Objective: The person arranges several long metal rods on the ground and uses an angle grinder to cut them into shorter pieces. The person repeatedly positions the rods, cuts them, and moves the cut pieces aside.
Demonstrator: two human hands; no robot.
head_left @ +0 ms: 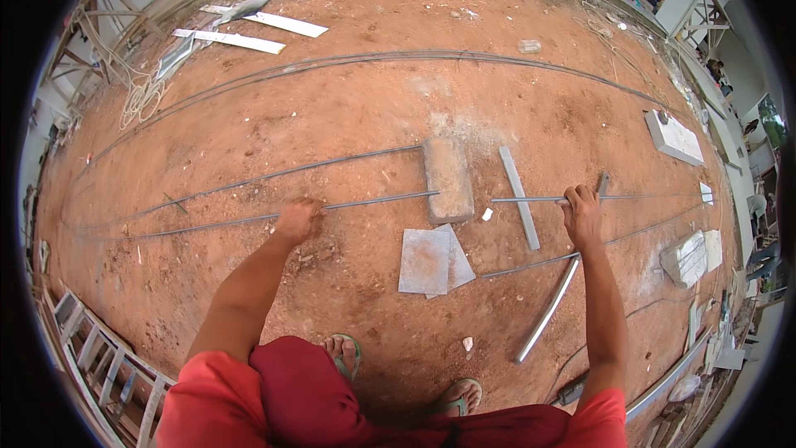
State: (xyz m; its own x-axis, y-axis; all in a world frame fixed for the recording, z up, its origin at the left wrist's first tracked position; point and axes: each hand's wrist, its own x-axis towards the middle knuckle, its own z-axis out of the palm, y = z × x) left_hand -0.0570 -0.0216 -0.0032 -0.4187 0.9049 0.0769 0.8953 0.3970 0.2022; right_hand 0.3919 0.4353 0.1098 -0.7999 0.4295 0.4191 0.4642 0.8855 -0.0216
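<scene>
My left hand (299, 221) is closed around a long thin steel rod (373, 200), whose free end rests on or against a rough concrete block (448, 174). Another steel rod (547, 198) is in my closed right hand (583, 214). Its tip points at the block, with a gap between the two rod ends. It crosses over a flat grey metal bar (526, 228). Beyond my right fingers stands a short grey metal piece (604, 182). Two grey square tiles (424, 261) overlap in front of the block. Below my right hand lies a shiny metal strip (547, 313).
Long steel rods (398, 55) curve across the far dirt ground. White boards (282, 23) and coiled rope (143, 101) lie far left. A ladder (104, 365) is at the near left. White blocks (676, 137) sit on the right. A dark tool (572, 392) lies beside my right arm.
</scene>
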